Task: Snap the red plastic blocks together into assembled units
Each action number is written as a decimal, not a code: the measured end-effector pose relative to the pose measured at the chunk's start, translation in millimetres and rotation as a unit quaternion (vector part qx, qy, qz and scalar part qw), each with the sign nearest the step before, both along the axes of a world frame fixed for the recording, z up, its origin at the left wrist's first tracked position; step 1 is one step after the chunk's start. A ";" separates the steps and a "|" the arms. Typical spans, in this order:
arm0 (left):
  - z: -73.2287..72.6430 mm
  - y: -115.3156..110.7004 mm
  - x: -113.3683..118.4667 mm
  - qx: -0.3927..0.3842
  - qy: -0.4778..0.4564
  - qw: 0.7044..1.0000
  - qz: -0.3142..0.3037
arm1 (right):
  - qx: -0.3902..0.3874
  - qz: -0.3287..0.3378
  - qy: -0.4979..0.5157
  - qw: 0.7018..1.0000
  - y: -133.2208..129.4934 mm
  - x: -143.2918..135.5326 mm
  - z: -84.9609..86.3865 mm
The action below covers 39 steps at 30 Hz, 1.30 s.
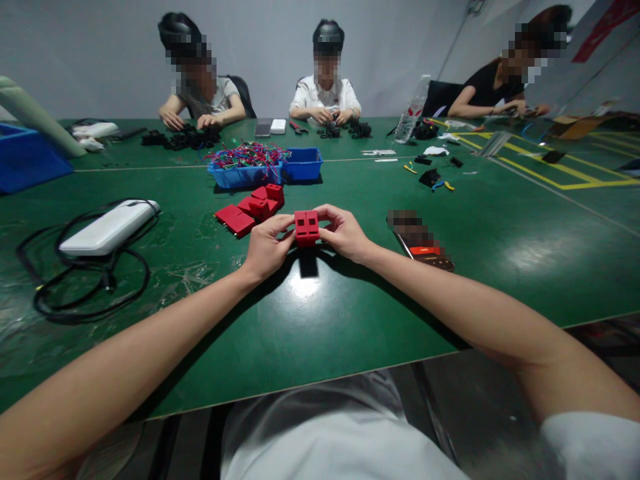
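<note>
Between my two hands I hold a red block with square openings (307, 229), raised a little over the green table, its shadow below it. The fingers and thumb of my left hand (270, 247) pinch its left side. My right hand (344, 232) grips the right side in the same way. Just beyond my left hand lies a small group of red blocks (236, 220), several of them touching or overlapping. What the block is part of I cannot tell.
A white power bank (111, 228) with a looped black cable lies left. Blue bins (245, 176), one full of coloured wires, stand ahead. A phone (420, 241) lies right, a plastic bottle (413, 113) stands farther back. Three people work along the far side of the green table (350, 327).
</note>
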State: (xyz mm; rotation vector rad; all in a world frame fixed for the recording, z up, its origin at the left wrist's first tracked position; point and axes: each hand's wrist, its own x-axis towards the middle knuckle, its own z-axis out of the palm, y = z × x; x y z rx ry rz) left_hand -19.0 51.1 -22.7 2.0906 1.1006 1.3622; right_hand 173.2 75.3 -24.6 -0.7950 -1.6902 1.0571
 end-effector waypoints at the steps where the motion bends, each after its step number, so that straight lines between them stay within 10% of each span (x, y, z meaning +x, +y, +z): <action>1: 0.2 -0.2 -0.1 0.004 0.001 1.000 -0.002 | 0.007 -0.005 -0.002 1.000 0.4 -0.2 -0.7; 39: 4.1 6.2 0.9 -0.170 0.042 0.981 -0.084 | -0.116 -0.035 -0.052 0.991 0.5 -1.3 1.6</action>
